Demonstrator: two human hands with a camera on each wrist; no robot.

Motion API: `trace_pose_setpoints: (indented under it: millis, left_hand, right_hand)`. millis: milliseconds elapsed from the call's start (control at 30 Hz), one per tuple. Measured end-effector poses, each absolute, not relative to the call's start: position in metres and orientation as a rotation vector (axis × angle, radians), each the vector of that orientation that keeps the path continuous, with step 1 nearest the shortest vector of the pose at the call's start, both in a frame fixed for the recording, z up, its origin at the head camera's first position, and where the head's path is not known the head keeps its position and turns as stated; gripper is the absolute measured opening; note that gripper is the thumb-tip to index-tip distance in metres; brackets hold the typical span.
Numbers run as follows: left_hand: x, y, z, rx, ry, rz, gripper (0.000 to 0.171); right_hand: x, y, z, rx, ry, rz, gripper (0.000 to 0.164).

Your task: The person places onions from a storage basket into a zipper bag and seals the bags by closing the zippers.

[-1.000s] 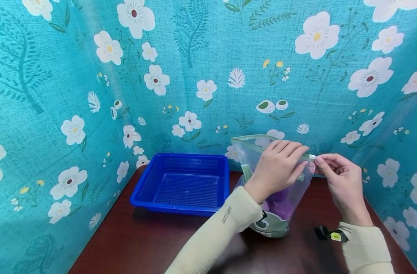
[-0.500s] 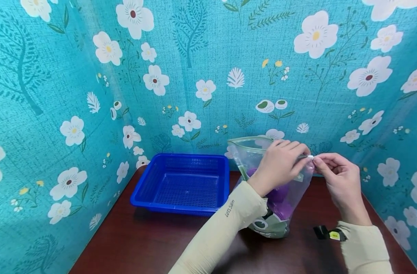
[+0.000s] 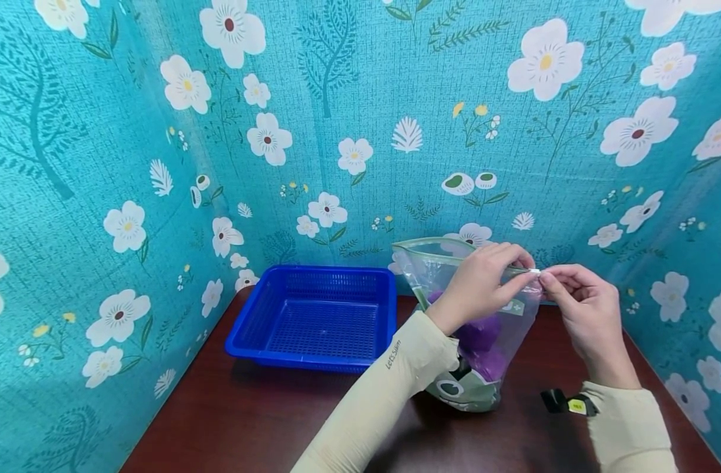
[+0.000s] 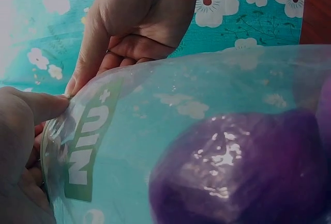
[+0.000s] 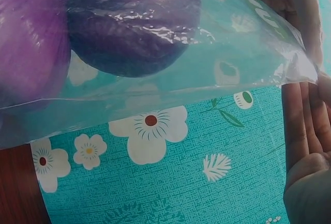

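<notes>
A clear zip bag (image 3: 516,328) with a green-edged mouth and a green cartoon-eyed bottom stands on the table. Several smooth, rounded purple things (image 4: 243,167) are inside it. My left hand (image 3: 481,282) reaches across the bag and pinches its top edge near the right end, thumb in front and fingers behind. Beside it, my right hand (image 3: 591,315) pinches the bag's top right corner between thumb and forefinger. A small white slider (image 3: 534,270) shows on the zip between the two hands. The left part of the mouth gapes; the left forearm hides part of the bag.
A blue plastic basket (image 3: 321,325) with a perforated floor stands left of the bag, its right end near the left sleeve. The dark red-brown table (image 3: 265,420) ends at a turquoise flowered cloth (image 3: 348,118) hung behind and on both sides.
The left hand has shifted slightly at the bag's top edge, and its forearm uncovers more of the purple things and printed eye. The right hand has moved slightly left, still pinching the corner.
</notes>
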State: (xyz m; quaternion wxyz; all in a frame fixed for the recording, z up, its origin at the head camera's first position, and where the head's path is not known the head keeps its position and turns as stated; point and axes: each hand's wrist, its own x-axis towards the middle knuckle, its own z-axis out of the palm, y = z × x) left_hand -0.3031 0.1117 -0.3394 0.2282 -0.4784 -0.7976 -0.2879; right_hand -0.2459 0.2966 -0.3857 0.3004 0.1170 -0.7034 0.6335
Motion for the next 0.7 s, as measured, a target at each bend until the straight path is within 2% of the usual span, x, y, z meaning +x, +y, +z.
trace_pose_setpoints:
  millis: [700]
  left_hand:
    - [-0.3002, 0.1124, -0.3372, -1.290, -2.241, -0.750, 0.016]
  right_hand:
    - [-0.2456, 0.3002, -0.3853, 0.304, -1.900, 1.674, 0.020]
